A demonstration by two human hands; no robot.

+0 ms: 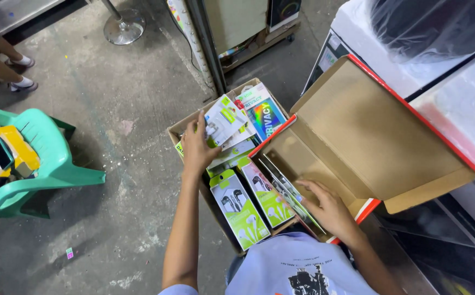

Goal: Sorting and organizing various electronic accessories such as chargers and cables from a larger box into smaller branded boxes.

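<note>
Two hands (196, 147) (327, 207), packet-filled carton (180, 128), green chair (46, 158)

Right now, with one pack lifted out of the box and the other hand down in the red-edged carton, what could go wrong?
The left hand pinches a white and green pack by one end, so it may slip. The earphone packs stand loosely in the brown box and could topple. The right hand presses on flat packs in the red-edged carton, which might bend.

Green plastic chair (41, 158), chrome stand base (124, 26)
</note>
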